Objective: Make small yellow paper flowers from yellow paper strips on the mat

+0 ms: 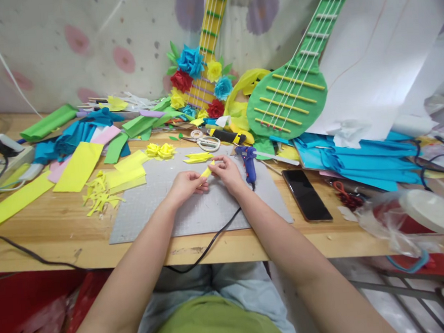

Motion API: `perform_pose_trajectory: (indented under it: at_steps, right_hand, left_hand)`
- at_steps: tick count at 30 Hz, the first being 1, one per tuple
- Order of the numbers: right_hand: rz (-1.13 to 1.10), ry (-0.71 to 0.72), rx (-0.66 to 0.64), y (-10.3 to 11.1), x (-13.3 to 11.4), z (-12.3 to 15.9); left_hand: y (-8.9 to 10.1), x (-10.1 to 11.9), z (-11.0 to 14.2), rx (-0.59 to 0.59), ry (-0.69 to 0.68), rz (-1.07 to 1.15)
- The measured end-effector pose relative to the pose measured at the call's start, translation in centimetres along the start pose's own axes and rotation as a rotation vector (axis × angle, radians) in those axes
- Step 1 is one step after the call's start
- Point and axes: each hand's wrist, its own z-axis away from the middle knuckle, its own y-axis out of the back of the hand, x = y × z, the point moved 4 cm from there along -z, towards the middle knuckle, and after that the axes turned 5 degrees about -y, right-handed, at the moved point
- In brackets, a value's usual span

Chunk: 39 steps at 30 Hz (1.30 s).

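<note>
Tabletop (94, 242): hands (187, 184) (227, 173) (pinched) on yellow strip (207, 171)

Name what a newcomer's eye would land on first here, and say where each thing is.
The big green stringed instrument probably wins, propped upright at the back of the table, right of centre. Just left of it, the yellow instrument stands out for the blue, red and yellow flowers around its lower part. Then come the left hand and right hand, holding a yellow piece above the grey mat.
</note>
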Motion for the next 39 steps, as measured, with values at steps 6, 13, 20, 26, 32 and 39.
perform_pose_trajectory:
  at_steps: [6, 13, 20, 26, 32, 39]
  right_hand:
    - [-0.022, -0.029, -0.028, 0.1, 0.0, 0.0]
    - [-0.008, -0.040, 0.023, 0.3, 0.2, 0.0]
    - [0.007, -0.042, -0.011, -0.1, 0.0, 0.2]
    - [0.009, -0.032, -0.051, -0.8, 0.1, 0.4]
    - [-0.007, -0.019, -0.090, -1.0, -0.1, 0.4]
    - [0.029, -0.003, -0.094, -1.0, 0.1, 0.3]
  left_hand:
    - [0.1, 0.1, 0.0, -0.040, 0.016, -0.007]
    - [0.1, 0.3, 0.1, -0.060, 0.020, -0.013]
    - [-0.1, 0.7, 0.4, -0.088, -0.018, -0.040]
    - [-0.4, 0.5, 0.0, 0.001, -0.015, -0.022]
    - [-0.5, 0.6, 0.2, -0.008, 0.008, -0.015]
    - [-0.6, 0.6, 0.3, -0.012, 0.010, -0.040]
